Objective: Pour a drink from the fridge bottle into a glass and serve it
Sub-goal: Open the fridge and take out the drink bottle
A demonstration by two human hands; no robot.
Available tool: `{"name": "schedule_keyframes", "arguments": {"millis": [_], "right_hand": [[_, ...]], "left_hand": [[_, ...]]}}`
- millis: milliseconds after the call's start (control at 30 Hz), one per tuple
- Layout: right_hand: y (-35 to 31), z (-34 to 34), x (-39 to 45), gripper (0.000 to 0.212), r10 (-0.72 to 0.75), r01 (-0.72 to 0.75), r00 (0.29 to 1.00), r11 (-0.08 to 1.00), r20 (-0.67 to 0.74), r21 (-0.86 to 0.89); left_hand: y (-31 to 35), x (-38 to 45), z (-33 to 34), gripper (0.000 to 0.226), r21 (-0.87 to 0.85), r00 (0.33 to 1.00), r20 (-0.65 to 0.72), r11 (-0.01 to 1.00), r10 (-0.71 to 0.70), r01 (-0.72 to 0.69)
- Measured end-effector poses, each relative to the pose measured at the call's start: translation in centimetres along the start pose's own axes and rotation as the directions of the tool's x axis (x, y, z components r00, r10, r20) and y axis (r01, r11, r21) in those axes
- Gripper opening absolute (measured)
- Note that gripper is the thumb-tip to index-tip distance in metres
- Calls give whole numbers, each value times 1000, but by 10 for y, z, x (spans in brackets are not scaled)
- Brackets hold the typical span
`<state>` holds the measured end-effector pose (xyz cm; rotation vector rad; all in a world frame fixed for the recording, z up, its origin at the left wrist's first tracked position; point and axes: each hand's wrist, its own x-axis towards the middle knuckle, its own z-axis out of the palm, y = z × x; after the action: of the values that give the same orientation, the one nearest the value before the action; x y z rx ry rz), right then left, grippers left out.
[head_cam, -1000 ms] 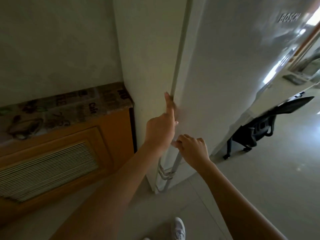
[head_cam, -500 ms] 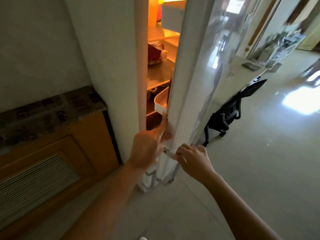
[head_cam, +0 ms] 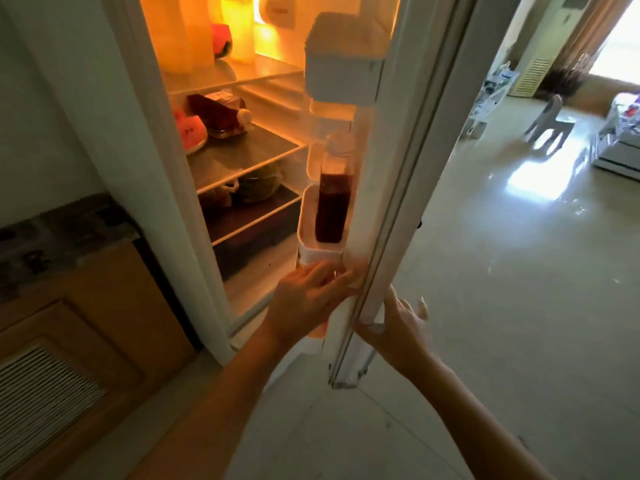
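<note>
1. the bottle (head_cam: 333,199) stood upright in the door bin (head_cam: 308,233), long axis vertical, straight above the left hand (head_cam: 304,299).
2. the left hand was nearer, fingers curled on the inner edge of the door (head_cam: 398,188) just under the bin; it held no bottle.
3. the right hand (head_cam: 398,327) lay half spread on the door's outer edge, holding nothing.
4. count: one dark bottle in the door, a second (head_cam: 221,112) lying on a shelf (head_cam: 242,150); two hands; no glass in view.

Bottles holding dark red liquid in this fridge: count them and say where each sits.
2. One clear upright bottle stands in the white door bin; one lies sideways on the glass shelf. Others may be hidden.
</note>
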<state>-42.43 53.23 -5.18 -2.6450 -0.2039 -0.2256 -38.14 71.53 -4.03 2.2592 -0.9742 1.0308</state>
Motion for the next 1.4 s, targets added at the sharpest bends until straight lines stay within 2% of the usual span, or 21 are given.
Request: {"name": "schedule_keyframes", "arguments": {"millis": [133, 233, 333, 400, 467, 567, 733, 933, 1100, 1300, 1400], "right_hand": [[28, -13, -8, 88, 37, -38, 970, 999, -242, 0], [48, -29, -9, 87, 59, -64, 930, 998, -364, -2], [70, -43, -9, 84, 70, -72, 910, 997, -408, 9], [86, -50, -8, 84, 83, -83, 902, 996, -424, 19], [104, -56, -6, 85, 90, -93, 897, 996, -433, 14], [129, -66, -3, 86, 107, -130, 882, 991, -459, -18], [166, -84, 8, 79, 139, -193, 854, 979, -501, -58], [209, -101, 31, 75, 345, -397, 845, 917, -409, -47], [226, -118, 48, 73, 478, -479, 819, 874, -317, 78], [237, -120, 58, 71, 513, -514, 797, 853, -318, 88], [242, -119, 63, 71, 525, -526, 788, 846, -320, 94]], "left_hand": [[19, 32, 14, 38, 33, 1000, 12, 999, 15, -15], [30, 59, 27, 45, 58, 993, -17, 991, -117, 118], [37, 89, 41, 61, -58, 911, -67, 913, -406, 403], [39, 111, 51, 76, -195, 840, -48, 830, -540, 523], [39, 130, 62, 93, -284, 797, 28, 760, -603, 585], [37, 154, 84, 111, -307, 756, 187, 693, -628, 652], [48, 175, 113, 114, -333, 737, 292, 657, -610, 676], [62, 187, 135, 112, -318, 762, 286, 693, -580, 647], [71, 203, 151, 109, -348, 736, 299, 649, -607, 677], [73, 210, 159, 104, -393, 731, 267, 621, -628, 678], [77, 206, 155, 97, -406, 787, 162, 687, -595, 603]]}}
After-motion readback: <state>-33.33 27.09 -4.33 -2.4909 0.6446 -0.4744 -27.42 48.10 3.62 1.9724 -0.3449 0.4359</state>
